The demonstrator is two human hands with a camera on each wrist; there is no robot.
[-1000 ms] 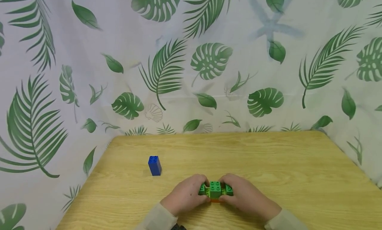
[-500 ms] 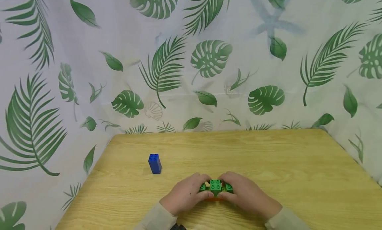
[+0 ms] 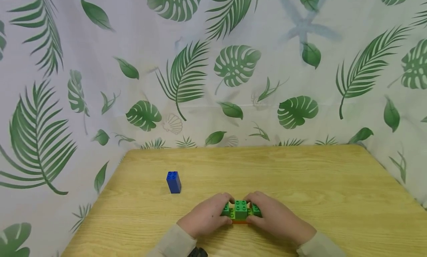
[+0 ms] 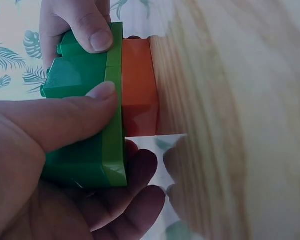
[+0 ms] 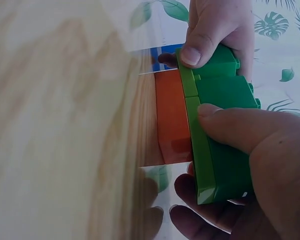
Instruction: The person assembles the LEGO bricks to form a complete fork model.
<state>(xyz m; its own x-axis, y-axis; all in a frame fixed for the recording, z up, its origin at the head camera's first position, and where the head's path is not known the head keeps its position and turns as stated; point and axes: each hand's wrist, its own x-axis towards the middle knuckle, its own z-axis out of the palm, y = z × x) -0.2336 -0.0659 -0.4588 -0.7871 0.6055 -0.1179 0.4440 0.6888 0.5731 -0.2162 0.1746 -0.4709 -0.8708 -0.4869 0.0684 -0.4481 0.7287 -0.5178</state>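
Note:
Both hands hold one assembly of toy building bricks (image 3: 241,210) near the table's front middle. In it, dark green bricks (image 5: 225,95) sit on a lime-green layer (image 4: 115,150), with an orange brick (image 4: 140,85) beneath, resting on the table. The left hand (image 3: 208,214) grips the left end, its thumb against the lime layer's near side and fingers curled beneath the overhang. On the right end, the right hand (image 3: 278,217) grips likewise, thumb on the near side. The fingers partly hide the end bricks in the head view.
A blue brick tower (image 3: 174,183) stands upright at the left on the wooden table (image 3: 317,183). Behind the table hangs a leaf-patterned cloth (image 3: 197,112). A black object (image 3: 198,252) shows by the left sleeve.
The left thumb has shifted slightly left along the near side, showing more of the lime layer than half a second ago. The bricks stay in nearly the same place, and both hands keep their hold.

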